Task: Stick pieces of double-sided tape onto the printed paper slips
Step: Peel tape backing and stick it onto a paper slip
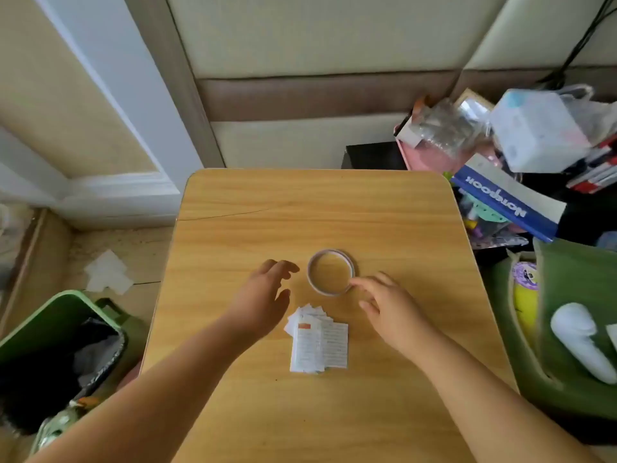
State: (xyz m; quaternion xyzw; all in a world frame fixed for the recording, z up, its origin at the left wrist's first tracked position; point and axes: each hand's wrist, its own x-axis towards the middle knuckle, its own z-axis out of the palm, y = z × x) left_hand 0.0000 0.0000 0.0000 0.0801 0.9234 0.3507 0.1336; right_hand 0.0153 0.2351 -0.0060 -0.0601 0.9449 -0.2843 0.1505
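Pale padded wall panels rise behind the worktop (pixel 384 208), a smooth wood-grain top with rounded corners and a thin crack near its far left. On it lies the tape roll (pixel 331 272), a thin flat ring. My left hand (pixel 263 295) hovers just beside it, grip loose and holding nothing; my right hand (pixel 387 304) touches its rim with relaxed fingertips. Nearer me sits a fanned stack of printed paper slips (pixel 319 342).
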